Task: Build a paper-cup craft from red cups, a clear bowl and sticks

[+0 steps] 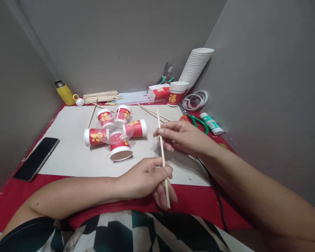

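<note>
A slim pale wooden chopstick (163, 154) runs between my two hands, tilted, above the front right of the white board (76, 161). My left hand (153, 176) grips it low down, thumb over the stick and fingers beneath. Higher up, my right hand (177, 136) pinches the same stick between thumb and fingers. Left of my hands lies a ring of several red and white paper cups (138, 128) on their sides, mouths outward. A clear round plastic disc (115, 140) covers their inner ends.
Stacked paper cups (193, 68) lean at the back right, near a tape roll (196, 100), green-handled scissors (199, 122) and a green-white tube (211, 123). Along the back lie wooden sticks (102, 96), a small box (159, 92) and a yellow bottle (64, 93). A phone (36, 158) rests at left.
</note>
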Demonstrator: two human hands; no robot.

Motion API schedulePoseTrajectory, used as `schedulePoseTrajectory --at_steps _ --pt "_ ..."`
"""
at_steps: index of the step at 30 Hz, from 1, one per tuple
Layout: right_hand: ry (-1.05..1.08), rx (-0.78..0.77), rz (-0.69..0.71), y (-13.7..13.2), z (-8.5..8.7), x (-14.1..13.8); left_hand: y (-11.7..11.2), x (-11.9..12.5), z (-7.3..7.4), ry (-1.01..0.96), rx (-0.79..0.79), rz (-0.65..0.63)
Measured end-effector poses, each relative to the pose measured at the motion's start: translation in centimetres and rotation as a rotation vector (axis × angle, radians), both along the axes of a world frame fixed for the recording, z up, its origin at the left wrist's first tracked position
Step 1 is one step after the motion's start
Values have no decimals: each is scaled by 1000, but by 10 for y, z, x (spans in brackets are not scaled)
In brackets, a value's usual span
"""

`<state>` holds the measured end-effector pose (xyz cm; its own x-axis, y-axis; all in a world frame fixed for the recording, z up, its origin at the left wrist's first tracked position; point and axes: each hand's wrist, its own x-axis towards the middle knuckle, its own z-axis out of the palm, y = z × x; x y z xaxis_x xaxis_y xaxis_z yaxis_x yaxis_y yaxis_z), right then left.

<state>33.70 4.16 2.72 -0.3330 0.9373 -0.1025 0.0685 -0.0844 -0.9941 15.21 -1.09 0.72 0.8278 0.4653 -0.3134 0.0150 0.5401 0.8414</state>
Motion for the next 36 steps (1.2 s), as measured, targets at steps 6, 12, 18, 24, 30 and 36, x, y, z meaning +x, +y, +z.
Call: schedulePoseTrajectory --at_steps 6,12,18,24,30,36 --pt "-574 359 -50 20 18 37 8 4 -15 162 -124 -73" --pt "-1290 356 88 10 26 48 14 7 -14 228 -184 126" --pt "-1570 277 219 6 -8 49 11 -3 -6 283 -210 210" --pt "-1504 378 158 1 -27 49 -8 -37 6 316 102 -126" --pt "-1185 316 -71 -12 -20 65 -11 -82 34 314 893 8" --pt "-625 -2 -545 -29 1 85 12 -111 45 419 1247 506"
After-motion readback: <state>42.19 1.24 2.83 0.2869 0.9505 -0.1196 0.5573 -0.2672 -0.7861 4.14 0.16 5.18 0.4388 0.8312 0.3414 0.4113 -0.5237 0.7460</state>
